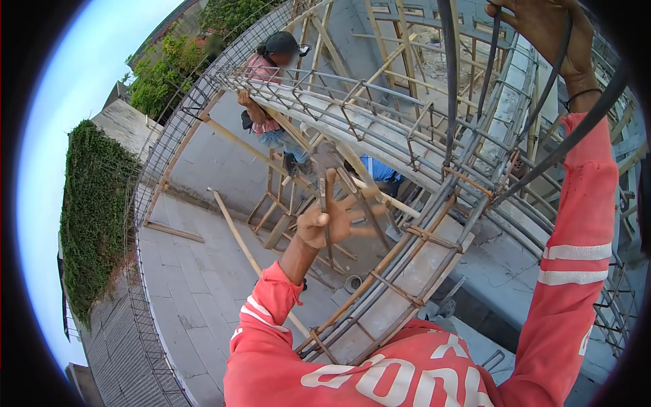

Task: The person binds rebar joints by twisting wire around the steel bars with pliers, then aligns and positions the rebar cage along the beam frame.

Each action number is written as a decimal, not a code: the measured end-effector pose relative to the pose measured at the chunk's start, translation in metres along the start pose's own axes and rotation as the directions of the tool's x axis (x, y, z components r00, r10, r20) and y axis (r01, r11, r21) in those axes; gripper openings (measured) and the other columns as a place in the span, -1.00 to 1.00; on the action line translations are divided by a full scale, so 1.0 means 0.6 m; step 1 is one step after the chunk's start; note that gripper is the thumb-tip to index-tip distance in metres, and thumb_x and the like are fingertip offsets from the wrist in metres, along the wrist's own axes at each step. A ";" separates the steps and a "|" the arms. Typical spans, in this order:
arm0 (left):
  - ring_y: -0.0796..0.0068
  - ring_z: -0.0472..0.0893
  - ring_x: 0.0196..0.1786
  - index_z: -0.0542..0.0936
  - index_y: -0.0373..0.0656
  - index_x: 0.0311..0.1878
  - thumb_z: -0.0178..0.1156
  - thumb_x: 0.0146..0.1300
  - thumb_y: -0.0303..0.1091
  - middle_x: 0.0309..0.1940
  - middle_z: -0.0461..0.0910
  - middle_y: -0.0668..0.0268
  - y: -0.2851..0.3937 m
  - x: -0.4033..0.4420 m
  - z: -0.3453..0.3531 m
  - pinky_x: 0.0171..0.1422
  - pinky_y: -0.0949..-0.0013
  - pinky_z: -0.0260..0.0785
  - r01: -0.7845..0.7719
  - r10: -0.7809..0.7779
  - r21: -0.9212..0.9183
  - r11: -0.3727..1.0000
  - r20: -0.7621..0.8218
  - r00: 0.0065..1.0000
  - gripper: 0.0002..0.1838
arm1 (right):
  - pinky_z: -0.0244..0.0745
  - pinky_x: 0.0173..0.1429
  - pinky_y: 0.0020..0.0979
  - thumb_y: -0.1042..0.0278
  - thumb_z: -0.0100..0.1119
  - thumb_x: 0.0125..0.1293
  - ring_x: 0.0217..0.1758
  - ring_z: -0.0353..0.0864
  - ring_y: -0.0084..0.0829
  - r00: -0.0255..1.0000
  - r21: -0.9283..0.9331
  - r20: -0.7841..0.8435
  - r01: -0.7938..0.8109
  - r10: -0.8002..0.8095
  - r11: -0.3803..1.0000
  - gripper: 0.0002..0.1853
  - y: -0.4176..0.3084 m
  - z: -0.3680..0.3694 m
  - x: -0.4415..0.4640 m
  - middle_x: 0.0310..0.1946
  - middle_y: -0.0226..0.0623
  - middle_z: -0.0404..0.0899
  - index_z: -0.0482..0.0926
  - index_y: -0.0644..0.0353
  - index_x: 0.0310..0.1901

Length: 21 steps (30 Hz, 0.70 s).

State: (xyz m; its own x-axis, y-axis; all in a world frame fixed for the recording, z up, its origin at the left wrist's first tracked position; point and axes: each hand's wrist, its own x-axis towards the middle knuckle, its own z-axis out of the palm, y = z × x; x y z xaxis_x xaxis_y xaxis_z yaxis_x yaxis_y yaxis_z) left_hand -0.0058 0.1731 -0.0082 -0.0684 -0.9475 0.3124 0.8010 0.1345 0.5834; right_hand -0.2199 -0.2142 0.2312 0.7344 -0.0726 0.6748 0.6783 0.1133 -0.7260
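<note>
While dark two-handled metal tool (pixel 327 157), blurred, stands roughly upright at left hand (pixel 339 217), head above fingers, handles splayed downward, dark slender bar (pixel 489 71) runs down from right hand (pixel 553 30) near upper edge of view. Left hand open, fingers spread, thumb against one handle; firmness of hold unclear. Right hand curled round bar, partly cut off at top. Left arm, in red sleeve with white stripes (pixel 268 302), raised beside long steel rebar cage (pixel 422 234); right arm stretched higher, farther up.
</note>
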 end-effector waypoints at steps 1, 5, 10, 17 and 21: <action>-0.20 0.04 0.63 0.23 0.63 0.57 0.34 0.24 -0.32 0.61 0.05 -0.06 -0.010 -0.016 -0.007 0.50 -0.48 0.10 0.047 -0.050 -0.046 0.998 -0.078 0.996 -0.11 | 0.51 0.31 -0.06 -0.33 0.14 0.35 0.03 0.63 -0.21 1.000 -0.003 0.002 -0.003 0.003 1.000 -0.13 0.003 -0.007 0.001 0.02 -0.11 0.55 0.42 0.34 0.40; -0.03 0.34 0.46 0.29 0.56 0.55 0.26 0.29 -0.37 0.52 0.22 0.05 -0.049 -0.048 -0.010 0.32 -0.42 0.37 0.119 -0.170 -0.165 0.979 -0.343 0.924 -0.19 | 0.50 0.31 -0.07 -0.41 0.13 0.34 0.06 0.61 -0.21 1.000 -0.017 0.005 0.020 -0.020 1.000 -0.07 0.006 -0.013 -0.001 0.04 -0.12 0.55 0.41 0.34 0.42; -0.02 0.37 0.45 0.52 0.02 -0.02 0.10 0.18 -0.39 0.43 0.36 0.03 -0.084 -0.060 0.011 0.42 -0.38 0.26 0.178 -0.290 -0.259 0.949 -0.501 0.815 -0.72 | 0.49 0.32 -0.09 -0.40 0.14 0.33 0.08 0.61 -0.21 0.999 0.009 0.030 -0.015 0.015 1.000 -0.05 0.006 -0.027 0.005 0.06 -0.09 0.54 0.38 0.36 0.43; 0.06 0.42 0.39 0.46 -0.06 -0.10 0.08 0.03 -0.39 0.24 0.46 0.11 0.016 0.017 0.050 0.39 -0.18 0.36 0.416 -0.337 0.054 0.908 -0.499 0.798 -0.70 | 0.49 0.31 -0.14 -0.14 0.10 0.32 0.05 0.64 -0.23 0.985 0.092 0.173 -0.043 0.026 0.995 -0.23 0.002 -0.032 0.014 0.05 -0.07 0.58 0.44 0.39 0.35; 0.36 0.48 0.16 0.46 -0.11 -0.14 0.05 -0.06 -0.41 0.00 0.46 0.25 0.056 0.064 0.064 0.18 0.25 0.41 0.598 -0.370 0.463 0.654 -0.493 0.787 -0.68 | 0.49 0.30 -0.15 -0.11 0.06 0.35 0.07 0.61 -0.23 0.995 0.025 0.094 -0.032 0.030 0.999 -0.25 0.005 -0.043 0.017 0.05 -0.08 0.58 0.40 0.39 0.37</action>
State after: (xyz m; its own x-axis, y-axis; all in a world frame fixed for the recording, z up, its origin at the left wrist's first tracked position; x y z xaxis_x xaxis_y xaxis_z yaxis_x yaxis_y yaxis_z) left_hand -0.0046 0.1524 0.0520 -0.0573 -0.9388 -0.3396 0.2074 -0.3440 0.9158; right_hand -0.2097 -0.2404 0.2326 0.7486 0.0245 0.6625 0.6536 0.1407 -0.7437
